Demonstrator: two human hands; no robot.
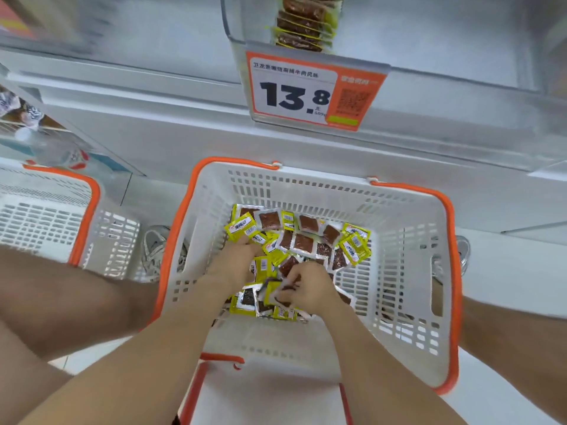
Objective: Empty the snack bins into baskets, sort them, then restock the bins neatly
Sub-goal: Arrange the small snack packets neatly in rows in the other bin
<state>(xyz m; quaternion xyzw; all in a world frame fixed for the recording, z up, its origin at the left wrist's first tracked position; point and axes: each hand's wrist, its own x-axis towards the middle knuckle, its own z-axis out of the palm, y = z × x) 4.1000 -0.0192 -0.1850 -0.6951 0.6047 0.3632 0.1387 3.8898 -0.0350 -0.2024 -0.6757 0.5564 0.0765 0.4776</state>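
- Our two forearms reach forward and down into the basket (402,216), and our hands sit close together but not touching.
- Our right hand (303,288) has its fingers curled, pinching a few of the snack packets (303,242) near the middle of the heap.
- Our left hand (236,260) lies just beside it, with its fingertips sunk among the yellow packets; we cannot tell whether it grips anything.
- The snack packets lie loose on the basket floor, some showing yellow backs with barcodes and others clear fronts with brown contents.
- The basket is white slotted plastic with an orange rim and stands on the floor in front of the shelving.
- A second basket (46,210) of the same kind stands to the left, with a grey shoe (155,250) between the two.
- Above the basket, an orange price tag (294,90) reading 13.8 hangs on the shelf edge.
- Farthest away, a clear bin (245,26) on the shelf holds a neat row of the same packets.
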